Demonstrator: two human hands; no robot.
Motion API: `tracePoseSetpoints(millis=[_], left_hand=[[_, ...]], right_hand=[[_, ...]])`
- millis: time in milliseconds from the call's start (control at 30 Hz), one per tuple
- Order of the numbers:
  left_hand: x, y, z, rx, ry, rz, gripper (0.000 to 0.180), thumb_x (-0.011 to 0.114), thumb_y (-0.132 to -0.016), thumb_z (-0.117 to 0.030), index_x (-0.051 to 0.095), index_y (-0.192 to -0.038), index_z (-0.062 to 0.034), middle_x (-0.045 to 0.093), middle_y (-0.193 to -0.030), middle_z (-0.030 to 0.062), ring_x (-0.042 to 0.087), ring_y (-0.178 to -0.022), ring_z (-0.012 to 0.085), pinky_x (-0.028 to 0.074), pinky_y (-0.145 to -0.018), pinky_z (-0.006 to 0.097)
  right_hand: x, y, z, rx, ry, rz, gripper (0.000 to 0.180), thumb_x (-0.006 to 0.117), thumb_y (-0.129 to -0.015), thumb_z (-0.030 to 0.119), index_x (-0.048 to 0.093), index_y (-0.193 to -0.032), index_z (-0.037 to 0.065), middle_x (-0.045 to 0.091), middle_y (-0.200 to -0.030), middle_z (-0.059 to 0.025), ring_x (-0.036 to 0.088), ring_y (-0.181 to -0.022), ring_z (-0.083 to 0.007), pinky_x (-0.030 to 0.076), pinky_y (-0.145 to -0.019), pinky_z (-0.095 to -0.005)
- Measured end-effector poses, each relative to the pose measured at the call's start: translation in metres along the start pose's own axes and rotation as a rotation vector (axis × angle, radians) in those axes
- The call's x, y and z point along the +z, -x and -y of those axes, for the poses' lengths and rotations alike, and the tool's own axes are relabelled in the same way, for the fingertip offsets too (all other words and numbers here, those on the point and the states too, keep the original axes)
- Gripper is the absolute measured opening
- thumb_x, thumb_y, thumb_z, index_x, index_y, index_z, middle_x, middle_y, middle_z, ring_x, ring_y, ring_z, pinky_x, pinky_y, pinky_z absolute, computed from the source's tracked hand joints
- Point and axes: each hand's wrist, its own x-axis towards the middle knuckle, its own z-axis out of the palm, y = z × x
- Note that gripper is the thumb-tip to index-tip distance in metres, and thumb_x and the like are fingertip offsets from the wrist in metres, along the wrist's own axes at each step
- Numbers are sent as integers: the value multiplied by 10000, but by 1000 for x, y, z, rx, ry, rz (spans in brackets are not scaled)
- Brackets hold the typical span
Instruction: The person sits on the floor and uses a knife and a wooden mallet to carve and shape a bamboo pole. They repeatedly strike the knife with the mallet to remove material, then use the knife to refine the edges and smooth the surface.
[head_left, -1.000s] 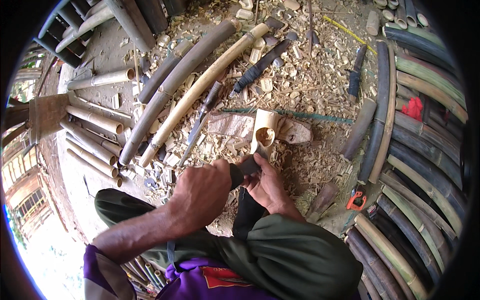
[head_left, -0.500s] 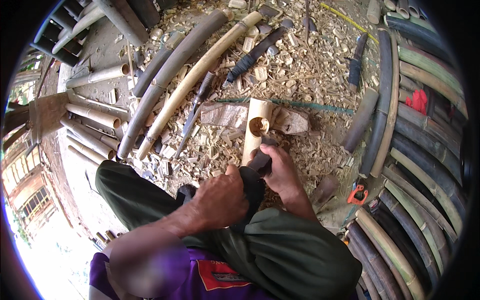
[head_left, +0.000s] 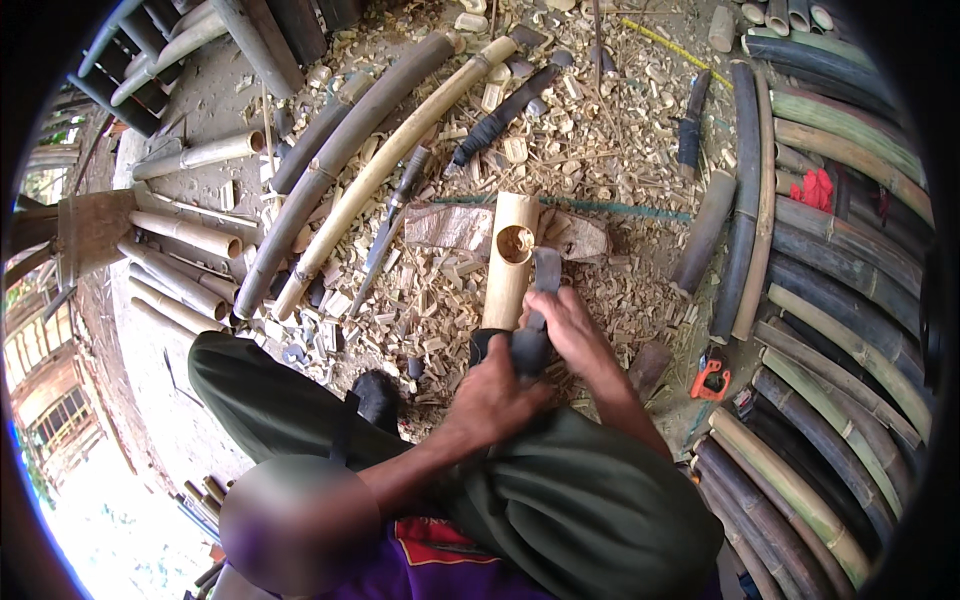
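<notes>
A pale bamboo length with a round hole through its upper side lies across a rough wooden block. Just right of the hole rises the grey-black blade of a knife. My left hand is closed around the knife's dark handle end, which its fingers partly hide. Higher up, my right hand grips the lower blade between thumb and fingers. Both hands are close together above my lap, over the near end of the bamboo. Whether the blade touches the bamboo, I cannot tell.
Wood chips cover the ground. A chisel, a black-wrapped knife and another wrapped blade lie around the block. Long bamboo poles lie left; stacked bamboo and an orange-handled tool are at right.
My left hand has moved right, and the knife has turned so its blade points away from me beside the hole. My right hand has shifted slightly right and keeps its grip.
</notes>
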Motion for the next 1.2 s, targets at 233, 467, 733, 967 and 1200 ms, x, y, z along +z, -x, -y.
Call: tracePoseSetpoints(millis=[233,467,733,967,1200], left_hand=[[-74,0,8,-148,-298,-323,424,764,-780,-329,679,-988,30,721,-859,267,738,-849,409,577,-794,510],[-131,-14,-87,175,-894,-374,264,755,-709,-250,736,-805,-5,698,-715,189,723,-728,368,571,-725,483],[-73,-30,-167,518,-1491,20,66,764,-807,-126,745,-753,-93,693,-681,51,710,-662,200,539,-535,377],[-93,-12,-83,510,-1209,49,90,692,-850,-86,717,-836,-2,723,-772,139,726,-668,290,564,-563,441],[-39,-47,-70,1130,-927,218,520,747,-827,-147,551,-1305,-88,593,-1291,158,611,-1218,297,542,-952,422]], right_hand=[[56,-28,40,65,-355,21,352,676,-978,331,626,-1087,0,638,-916,-68,631,-804,-161,524,-669,-328],[53,-38,46,2,-1196,199,172,565,-1045,187,618,-1048,23,700,-902,-115,702,-631,-234,621,-554,-385],[50,-13,24,-372,-623,-30,401,550,-1072,325,567,-1358,44,636,-1342,-129,632,-1225,-254,540,-1032,-451],[64,5,20,157,-1422,267,311,478,-1102,351,628,-1218,105,701,-1184,-54,628,-1194,-260,455,-1091,-447],[-11,7,-89,-227,381,38,376,605,-1017,185,508,-1355,53,538,-1358,-159,564,-1252,-247,480,-1073,-413]])
